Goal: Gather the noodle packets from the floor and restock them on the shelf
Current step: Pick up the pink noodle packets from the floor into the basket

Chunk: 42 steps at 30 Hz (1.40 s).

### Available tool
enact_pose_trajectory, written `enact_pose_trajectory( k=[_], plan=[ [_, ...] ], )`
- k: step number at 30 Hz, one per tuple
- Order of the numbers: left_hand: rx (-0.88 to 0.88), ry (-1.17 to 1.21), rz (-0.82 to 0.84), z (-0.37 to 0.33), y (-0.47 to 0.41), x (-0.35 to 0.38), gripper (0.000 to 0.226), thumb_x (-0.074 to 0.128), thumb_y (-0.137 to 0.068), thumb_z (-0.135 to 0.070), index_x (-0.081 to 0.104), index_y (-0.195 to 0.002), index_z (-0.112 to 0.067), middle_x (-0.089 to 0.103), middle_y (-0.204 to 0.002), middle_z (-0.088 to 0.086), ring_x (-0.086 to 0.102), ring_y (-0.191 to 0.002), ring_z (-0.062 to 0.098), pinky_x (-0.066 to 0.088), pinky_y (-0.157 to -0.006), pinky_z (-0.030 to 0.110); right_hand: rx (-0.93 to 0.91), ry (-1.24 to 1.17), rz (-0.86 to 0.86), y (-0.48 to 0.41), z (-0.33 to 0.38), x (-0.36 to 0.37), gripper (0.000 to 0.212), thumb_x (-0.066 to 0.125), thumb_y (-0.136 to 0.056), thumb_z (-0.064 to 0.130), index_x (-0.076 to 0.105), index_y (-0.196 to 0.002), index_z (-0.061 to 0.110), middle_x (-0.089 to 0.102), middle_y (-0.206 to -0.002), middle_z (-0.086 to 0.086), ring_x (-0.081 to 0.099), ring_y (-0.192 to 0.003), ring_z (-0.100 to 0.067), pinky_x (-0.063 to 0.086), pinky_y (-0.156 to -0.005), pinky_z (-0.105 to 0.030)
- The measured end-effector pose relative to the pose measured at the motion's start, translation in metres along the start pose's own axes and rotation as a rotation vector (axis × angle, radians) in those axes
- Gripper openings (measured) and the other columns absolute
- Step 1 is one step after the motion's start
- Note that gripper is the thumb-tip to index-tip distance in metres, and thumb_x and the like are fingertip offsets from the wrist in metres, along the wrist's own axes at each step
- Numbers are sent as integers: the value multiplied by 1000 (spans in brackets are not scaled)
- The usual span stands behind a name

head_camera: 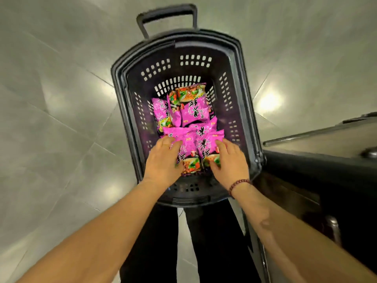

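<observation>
Tiled floor (61,123) | left hand (162,160), right hand (231,162) grip noodle packets (195,112) | basket (241,84) base hidden

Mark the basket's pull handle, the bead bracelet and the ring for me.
pull handle (168,14): head view, middle of the top crossbar.
bead bracelet (239,184): head view, beads across the wrist.
ring (166,145): head view, band on a finger.
</observation>
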<state>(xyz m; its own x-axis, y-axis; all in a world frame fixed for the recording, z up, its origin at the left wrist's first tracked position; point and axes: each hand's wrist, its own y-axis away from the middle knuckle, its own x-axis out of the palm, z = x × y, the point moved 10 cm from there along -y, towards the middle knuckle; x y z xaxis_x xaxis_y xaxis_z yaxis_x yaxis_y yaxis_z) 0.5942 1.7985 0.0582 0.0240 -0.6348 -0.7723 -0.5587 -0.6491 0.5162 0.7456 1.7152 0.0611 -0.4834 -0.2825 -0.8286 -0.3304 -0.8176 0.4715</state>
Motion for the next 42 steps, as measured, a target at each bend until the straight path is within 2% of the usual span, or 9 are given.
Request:
enact_pose_trajectory(
  k=[5,11,17,21,25,29,34,38,42],
  plan=[
    [261,-67,-85,-59,53,-98,63,76,-76,-24,56,-134,-10,58,-128,12,50,-122,34,47,-99,46,47,-99,-185,76,28,-92,58,78,-70,19,59,-123,8,60,-123,-14,56,-113,-34,46,-97,-45],
    [642,-170,-131,-141,139,-180,61,79,-73,-25,59,-128,-7,61,-122,14,58,-113,35,53,-90,47,196,-97,-351,190,53,-169,58,73,-78,29,54,-130,11,56,-130,-10,52,-119,-31,42,-100,-44],
    [995,-254,-90,-220,222,-198,52,78,-72,-23,64,-120,-7,65,-113,14,62,-102,35,55,-83,45,534,-182,-566,324,50,-181,61,80,-70,32,60,-124,13,60,-127,-10,58,-114,-32,47,-95,-43],
    [1215,-310,35,-273,284,-168,52,56,-76,-38,63,-121,-11,63,-115,8,60,-104,32,54,-85,43,779,-257,-697,423,42,-166,56,72,-78,37,58,-128,15,57,-133,-8,53,-120,-30,44,-98,-44],
    [1449,-368,134,-318,367,-120,56,72,-69,-30,64,-120,-10,64,-114,12,62,-102,35,56,-84,42,993,-368,-896,533,35,-137,53,65,-75,38,62,-120,10,63,-122,-9,59,-112,-31,50,-93,-44],
    [1670,-447,238,-345,463,-56,56,72,-71,-30,62,-122,-9,63,-116,12,60,-104,35,56,-84,43,1225,-439,-985,647,33,-79,50,63,-71,39,66,-111,9,66,-111,-10,62,-101,-32,53,-88,-42],
    [1864,-527,351,-356,605,39,56,79,-74,-28,62,-124,-12,63,-120,9,59,-107,33,55,-86,41,1523,-527,-1025,802,57,18,53,61,-78,42,61,-123,13,59,-127,-7,53,-117,-31,42,-100,-44],
    [1963,-510,487,-347,726,113,55,81,-73,-26,63,-123,-12,63,-121,8,59,-109,32,55,-87,42,1723,-559,-1039,916,95,88,54,60,-88,41,49,-136,20,48,-141,1,41,-129,-23,34,-107,-38],
    [2092,-539,607,-331,841,169,57,76,-79,-32,59,-131,-16,59,-129,3,55,-117,26,48,-95,37,1915,-633,-1077,1010,137,152,55,61,-87,40,46,-137,20,47,-141,2,41,-127,-22,33,-107,-36]
  ],
)
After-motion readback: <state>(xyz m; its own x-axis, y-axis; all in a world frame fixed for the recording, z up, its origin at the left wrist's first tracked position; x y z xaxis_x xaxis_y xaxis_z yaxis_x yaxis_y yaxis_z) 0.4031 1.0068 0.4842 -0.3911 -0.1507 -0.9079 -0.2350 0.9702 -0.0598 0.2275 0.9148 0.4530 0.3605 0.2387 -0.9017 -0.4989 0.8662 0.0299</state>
